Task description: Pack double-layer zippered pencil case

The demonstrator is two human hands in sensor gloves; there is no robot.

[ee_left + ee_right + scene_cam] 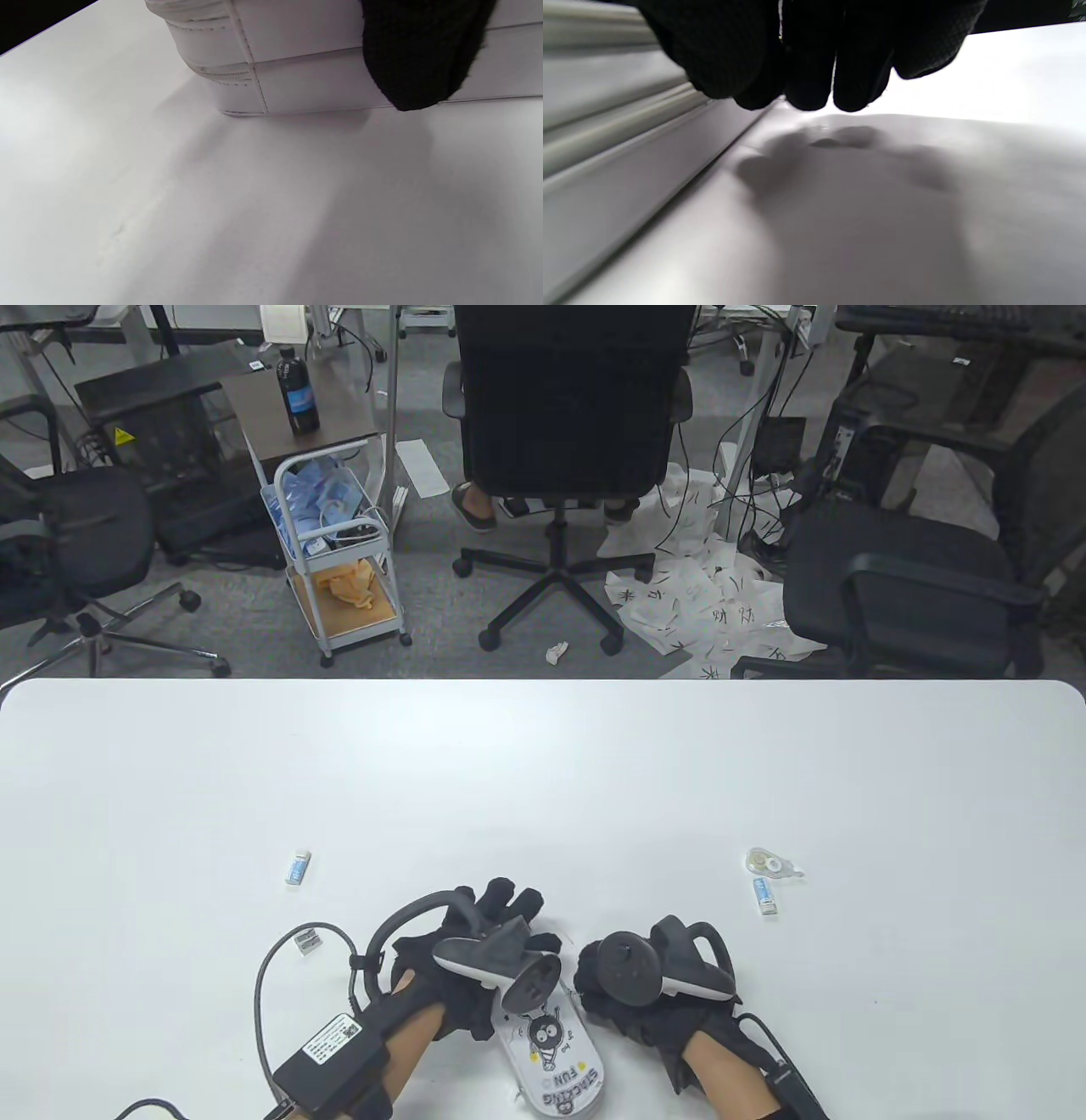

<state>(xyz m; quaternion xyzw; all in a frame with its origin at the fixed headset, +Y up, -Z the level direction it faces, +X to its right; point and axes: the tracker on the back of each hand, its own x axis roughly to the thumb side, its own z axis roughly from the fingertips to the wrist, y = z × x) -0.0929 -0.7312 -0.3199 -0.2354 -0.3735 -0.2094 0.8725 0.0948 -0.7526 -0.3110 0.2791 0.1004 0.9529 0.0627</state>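
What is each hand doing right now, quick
Left hand: rests on the white zippered pencil case, thumb against its side; grip cannot be told.
Right hand: fingers curled beside the case, apparently holding nothing.

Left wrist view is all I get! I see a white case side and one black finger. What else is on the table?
Observer: In the table view, the pencil case has a cartoon lid, and the left hand lies over its far end.
Operator: Where's the other hand?
Observer: The right hand sits at the case's right side, fingers curled by its edge.
Operator: Any stuff to pack?
Observer: Yes: a sharpener and an eraser to the left, a correction tape with another eraser to the right.
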